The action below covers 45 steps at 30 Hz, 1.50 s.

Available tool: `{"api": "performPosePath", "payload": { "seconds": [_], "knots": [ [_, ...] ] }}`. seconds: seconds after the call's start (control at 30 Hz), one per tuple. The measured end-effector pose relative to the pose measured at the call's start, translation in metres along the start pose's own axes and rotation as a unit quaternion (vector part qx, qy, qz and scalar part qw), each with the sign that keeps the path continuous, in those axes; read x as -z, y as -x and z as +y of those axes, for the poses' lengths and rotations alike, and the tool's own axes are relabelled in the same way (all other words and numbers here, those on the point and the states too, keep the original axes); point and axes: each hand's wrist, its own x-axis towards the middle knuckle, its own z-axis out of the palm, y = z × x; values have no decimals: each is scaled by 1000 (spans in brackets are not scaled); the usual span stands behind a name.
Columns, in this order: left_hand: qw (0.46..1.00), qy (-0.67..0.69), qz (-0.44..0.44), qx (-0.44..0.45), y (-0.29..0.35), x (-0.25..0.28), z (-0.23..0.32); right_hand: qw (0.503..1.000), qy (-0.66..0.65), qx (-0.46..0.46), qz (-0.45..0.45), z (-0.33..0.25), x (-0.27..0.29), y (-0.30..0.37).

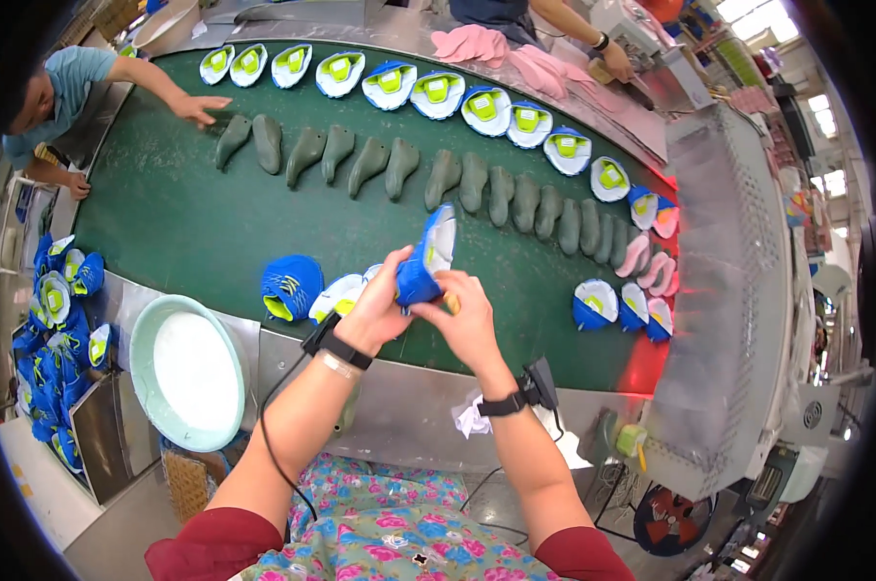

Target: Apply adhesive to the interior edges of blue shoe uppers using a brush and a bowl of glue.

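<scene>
My left hand (381,308) is closed around a blue shoe upper (417,272) with a pale lining, held tilted above the green conveyor belt (206,218). The fingers of my right hand (468,318) meet the upper's lower right edge. Out of that hand pokes the end of a tan, wooden-looking handle (452,302); its other end is hidden. Just left of my hands lie another blue upper (292,284) and a white-lined upper (337,294), partly covered by my left hand. Dark green shoe lasts (400,168) form a row across the belt.
White-lined uppers (438,95) line the belt's far side. Pink soles (635,256) and more uppers (594,304) sit near a metal machine housing (714,290) at right. A bowl of white liquid (148,339) stands at left, beside piled uppers (65,368). A co-worker's hand (199,108) reaches over the belt.
</scene>
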Motion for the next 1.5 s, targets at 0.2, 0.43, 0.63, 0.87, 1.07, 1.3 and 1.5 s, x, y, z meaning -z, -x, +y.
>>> {"api": "performPosePath", "payload": {
  "seconds": [0.2, 0.43, 0.63, 0.87, 1.07, 1.3, 1.5],
  "knots": [
    [859, -448, -20, -245, 162, 21, -7, 990, 25, 86, -111, -109, 48, 46],
    [826, -517, 11, -225, 325, 19, -54, 808, -179, 55, -559, -176, 30, 83],
    [847, -449, 138, -250, 437, 102, -201, 917, -114, 267, -272, -213, -45, 63],
    [919, -335, 115, -172, 489, 159, -174, 920, -143, 30, -363, -236, -219, 48],
    [926, -114, 182, -310, 468, 240, -46, 947, -16, 102, -305, -200, -335, 57],
    [922, 29, 141, -360, 433, 321, 48, 948, -119, 12, -295, -242, -320, 43],
    [935, 30, 106, -337, 418, 316, 74, 931, -212, 30, -297, -289, -307, 42]
  ]
}}
